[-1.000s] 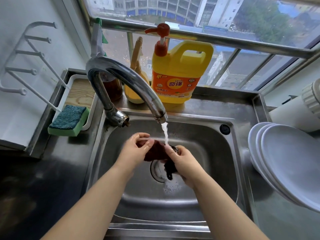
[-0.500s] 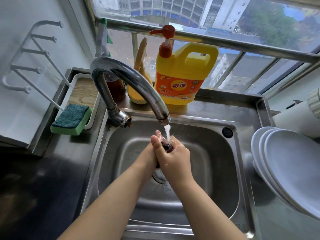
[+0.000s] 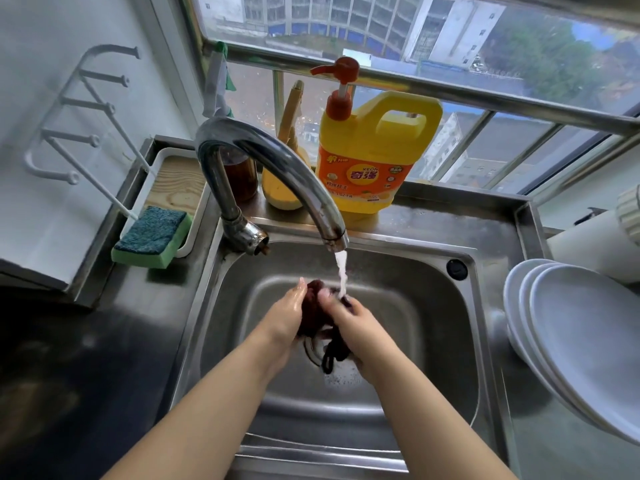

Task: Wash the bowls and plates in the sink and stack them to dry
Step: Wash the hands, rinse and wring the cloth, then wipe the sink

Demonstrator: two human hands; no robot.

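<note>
Left hand: the left hand (image 3: 289, 315) presses the dark red cloth (image 3: 313, 311) from its side; the fingers look rather straight along the cloth, not curled round it.
Right hand: the right hand (image 3: 351, 323) grips the cloth from the other side, thumb on top, and a dark strand of the cloth hangs down under it.
Water: the stream (image 3: 341, 273) from the tap (image 3: 277, 171) falls on the cloth, just between both hands.
Sink: the sink (image 3: 433, 341) holds no bowl and no plate that I can see; only some foam lies near the drain (image 3: 313, 351).
Plates: the white plates (image 3: 571, 341) lean in a stack on the counter at the right, well apart from the hands.
Step, as I judge: the dishes seem already washed, and the person is rinsing the cloth.
Risk one: squeezing under the running water can splash onto the clean plates, because they stand beside the sink edge.
Risk two: the hanging strand can slip into the drain if the grip becomes loose.
Risk three: the leaning stack can slide when a wet elbow touches it.
</note>
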